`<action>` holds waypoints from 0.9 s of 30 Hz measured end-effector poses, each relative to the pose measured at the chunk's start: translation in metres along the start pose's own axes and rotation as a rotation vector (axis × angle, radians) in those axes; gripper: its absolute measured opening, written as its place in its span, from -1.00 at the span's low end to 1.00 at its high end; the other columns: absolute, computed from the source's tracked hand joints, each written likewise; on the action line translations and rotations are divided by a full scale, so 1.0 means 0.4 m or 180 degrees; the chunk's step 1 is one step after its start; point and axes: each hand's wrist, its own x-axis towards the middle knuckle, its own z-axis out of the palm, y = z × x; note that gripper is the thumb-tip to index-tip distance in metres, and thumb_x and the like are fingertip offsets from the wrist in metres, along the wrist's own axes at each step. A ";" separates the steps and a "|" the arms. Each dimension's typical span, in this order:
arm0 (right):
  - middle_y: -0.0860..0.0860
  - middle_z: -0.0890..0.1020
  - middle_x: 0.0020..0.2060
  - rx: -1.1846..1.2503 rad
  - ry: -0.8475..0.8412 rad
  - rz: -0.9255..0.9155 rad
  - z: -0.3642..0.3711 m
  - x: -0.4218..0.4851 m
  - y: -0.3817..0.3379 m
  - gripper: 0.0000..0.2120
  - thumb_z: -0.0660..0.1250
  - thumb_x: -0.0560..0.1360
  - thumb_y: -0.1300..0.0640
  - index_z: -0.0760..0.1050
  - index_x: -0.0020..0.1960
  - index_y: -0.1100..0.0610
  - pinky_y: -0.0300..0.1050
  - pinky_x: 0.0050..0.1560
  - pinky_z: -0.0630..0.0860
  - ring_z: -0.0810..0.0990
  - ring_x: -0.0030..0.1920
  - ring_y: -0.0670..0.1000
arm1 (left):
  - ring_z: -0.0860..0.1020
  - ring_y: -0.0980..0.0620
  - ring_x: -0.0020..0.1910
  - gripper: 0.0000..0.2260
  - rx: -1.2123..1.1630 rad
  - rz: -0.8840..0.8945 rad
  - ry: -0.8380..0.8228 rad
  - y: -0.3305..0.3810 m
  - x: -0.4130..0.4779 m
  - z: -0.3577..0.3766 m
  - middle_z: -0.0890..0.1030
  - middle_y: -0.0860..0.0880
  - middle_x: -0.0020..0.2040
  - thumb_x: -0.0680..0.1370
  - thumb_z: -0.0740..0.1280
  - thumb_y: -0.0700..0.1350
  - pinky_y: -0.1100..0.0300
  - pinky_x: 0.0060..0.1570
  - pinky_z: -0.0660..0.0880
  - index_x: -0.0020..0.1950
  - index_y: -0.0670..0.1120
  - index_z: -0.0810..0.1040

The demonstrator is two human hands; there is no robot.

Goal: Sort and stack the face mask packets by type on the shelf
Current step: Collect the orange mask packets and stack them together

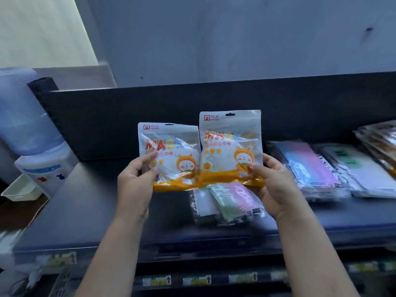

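My left hand (135, 183) grips one orange-and-white cartoon mask packet (171, 151) by its lower left corner. My right hand (272, 185) holds a matching packet (230, 142) by its lower right corner. Both packets are upright, side by side, above the dark shelf (85, 200). Under them on the shelf lies a small pile of clear packets with pastel green and pink masks (233, 202). Further right lie a blue-pink gradient packet (308, 166), a white-and-green packet (368, 170) and a slanted stack of dark packets (381, 138).
The shelf's dark back panel (150, 108) rises behind the packets. A water dispenser (32, 133) with a blue bottle stands to the left, a white tray (19, 189) beside it. Price labels (197, 279) line the lower shelf edges.
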 end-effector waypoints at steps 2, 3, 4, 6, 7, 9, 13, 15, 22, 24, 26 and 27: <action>0.14 0.79 -0.08 0.0033 0.0126 -0.0016 -0.081 0.015 -0.042 -0.76 0.32 0.62 0.37 0.61 0.22 0.17 -0.01 -0.24 0.75 0.78 -0.22 0.07 | 0.70 0.06 0.15 -0.68 -0.0029 -0.0057 -0.0052 -0.008 -0.023 0.073 0.70 0.09 0.21 0.60 0.36 -0.39 0.29 -0.11 0.64 0.21 -0.05 0.72; 0.15 0.79 -0.07 0.0058 0.0194 -0.0026 -0.120 0.021 -0.062 -0.76 0.31 0.62 0.38 0.61 0.22 0.18 -0.03 -0.23 0.75 0.78 -0.25 0.05 | 0.70 0.05 0.15 -0.68 -0.0035 -0.0085 -0.0059 -0.012 -0.036 0.111 0.71 0.09 0.18 0.60 0.36 -0.40 0.28 -0.11 0.64 0.20 -0.05 0.72; 0.17 0.78 -0.05 0.0056 0.0245 -0.0052 -0.159 0.027 -0.082 -0.75 0.31 0.62 0.39 0.61 0.22 0.18 -0.05 -0.22 0.75 0.77 -0.27 0.04 | 0.71 0.02 0.16 -0.68 -0.0032 -0.0110 -0.0048 -0.019 -0.048 0.149 0.72 0.09 0.15 0.60 0.36 -0.40 0.24 -0.09 0.66 0.20 -0.06 0.72; 0.18 0.77 -0.01 -0.0066 0.0264 -0.0134 -0.232 0.037 -0.125 -0.74 0.31 0.61 0.41 0.61 0.22 0.19 -0.08 -0.26 0.73 0.77 -0.27 0.03 | 0.70 -0.08 0.18 -0.67 -0.0085 -0.0180 0.0017 -0.032 -0.072 0.221 0.74 0.04 0.12 0.59 0.36 -0.41 0.03 0.08 0.69 0.19 -0.05 0.73; 0.16 0.77 0.00 -0.0137 0.0253 -0.0175 -0.267 0.040 -0.147 -0.73 0.31 0.61 0.41 0.61 0.23 0.19 -0.10 -0.27 0.72 0.77 -0.24 0.03 | 0.70 -0.12 0.19 -0.66 -0.0110 -0.0207 0.0057 -0.040 -0.084 0.256 0.74 0.01 0.12 0.58 0.36 -0.39 -0.09 0.16 0.66 0.18 -0.03 0.74; 0.15 0.78 -0.01 -0.0215 0.0271 -0.0199 -0.335 0.044 -0.185 -0.73 0.31 0.62 0.40 0.61 0.25 0.20 -0.10 -0.26 0.71 0.77 -0.22 0.03 | 0.70 -0.15 0.17 -0.67 -0.0074 -0.0194 0.0075 -0.059 -0.114 0.321 0.75 0.01 0.13 0.59 0.37 -0.36 -0.17 0.20 0.64 0.17 0.02 0.74; 0.15 0.79 -0.01 -0.0300 0.0384 -0.0201 -0.440 0.042 -0.244 -0.77 0.30 0.63 0.38 0.63 0.19 0.18 -0.06 -0.22 0.73 0.77 -0.22 0.02 | 0.72 -0.12 0.14 -0.66 -0.0213 -0.0260 0.0122 -0.095 -0.177 0.419 0.72 -0.05 0.20 0.60 0.36 -0.37 -0.01 0.03 0.67 0.18 0.01 0.74; 0.13 0.79 -0.04 -0.0224 0.0449 -0.0193 -0.474 0.041 -0.266 -0.78 0.30 0.63 0.37 0.63 0.19 0.18 -0.11 -0.29 0.71 0.77 -0.24 0.01 | 0.70 -0.15 0.19 -0.65 -0.0237 -0.0305 0.0123 -0.103 -0.194 0.451 0.69 -0.07 0.26 0.58 0.35 -0.39 -0.02 0.04 0.65 0.15 0.01 0.75; 0.16 0.78 0.00 -0.0237 0.0673 -0.0158 -0.543 0.051 -0.317 -0.80 0.30 0.64 0.36 0.64 0.18 0.21 -0.05 -0.17 0.75 0.78 -0.20 0.03 | 0.68 0.00 -0.01 -0.66 -0.0433 -0.0392 0.0043 -0.065 -0.190 0.545 0.72 -0.08 0.13 0.59 0.31 -0.43 0.27 -0.19 0.65 0.20 -0.09 0.71; 0.15 0.79 -0.02 -0.0291 0.0707 -0.0187 -0.562 0.056 -0.339 -0.81 0.30 0.65 0.35 0.65 0.15 0.19 -0.05 -0.18 0.73 0.78 -0.21 0.02 | 0.67 0.00 0.00 -0.65 -0.0475 -0.0421 0.0013 -0.058 -0.185 0.579 0.71 -0.10 0.14 0.59 0.30 -0.43 0.25 -0.13 0.64 0.21 -0.09 0.70; 0.13 0.79 -0.04 -0.0358 0.0685 -0.0247 -0.583 0.060 -0.362 -0.81 0.30 0.65 0.34 0.66 0.10 0.17 -0.06 -0.16 0.73 0.78 -0.22 -0.01 | 0.66 -0.03 0.01 -0.66 -0.0531 -0.0425 -0.0055 -0.055 -0.188 0.612 0.71 -0.12 0.14 0.59 0.31 -0.43 0.16 -0.03 0.62 0.19 -0.09 0.71; 0.12 0.79 -0.04 -0.0390 0.0673 -0.0275 -0.596 0.063 -0.371 -0.81 0.30 0.65 0.34 0.66 0.09 0.16 -0.06 -0.14 0.74 0.78 -0.22 -0.02 | 0.66 -0.03 0.00 -0.67 -0.0541 -0.0414 -0.0092 -0.056 -0.192 0.628 0.70 -0.11 0.12 0.59 0.31 -0.43 0.12 0.02 0.61 0.17 -0.08 0.72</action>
